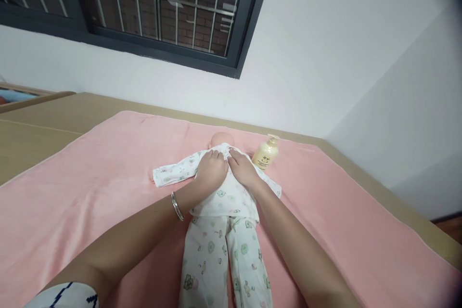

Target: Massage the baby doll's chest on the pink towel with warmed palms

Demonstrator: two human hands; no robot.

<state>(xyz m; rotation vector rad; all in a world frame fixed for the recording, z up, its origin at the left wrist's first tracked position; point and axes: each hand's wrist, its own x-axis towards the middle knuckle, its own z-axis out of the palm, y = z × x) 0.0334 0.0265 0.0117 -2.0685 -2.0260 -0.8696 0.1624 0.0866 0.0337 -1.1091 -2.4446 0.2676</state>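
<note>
2 bare hands rest on a doll (224, 209), seen from the head camera, the only view. Taking the doll's upper torso as the dial centre, with 12 o'clock towards the wall (306, 57), the doll lies stretched along the 12-to-6 line. Its bald head (222, 139) sits at 12; its trousers (206, 255) run down to 6. Whether it lies face-up or face-down cannot be determined.

The left hand (212, 171) is on the torso at 10 o'clock, fingers bent inward; the right hand (244, 169) is at 2, fingers longer and close together. Both touch the shirt (225, 195) near its neckline, fingertips almost meeting. Whether either pinches fabric cannot be told. The paired placement appears to keep the garment steady and level. The sleeves spread towards 9 and 4, probably so that the arms do not bunch beneath the body. A pump bottle (266, 153) stands at 2 o'clock, just beside the doll, presumably to be within reach.

Materials: the shirt and trousers are thin, pale, softly creased cloth with small green prints. The head is smooth and rounded. The bottle is pale yellow and glossy, with dark lettering. The pink blanket (119, 173) has a soft nap and shallow folds at 8; it probably cushions the wood-toned platform (46, 115) beneath. A shiny, rigid bracelet (177, 206) circles the left wrist. The dark-framed window (238, 55) at 11 carries straight metal bars.
</note>
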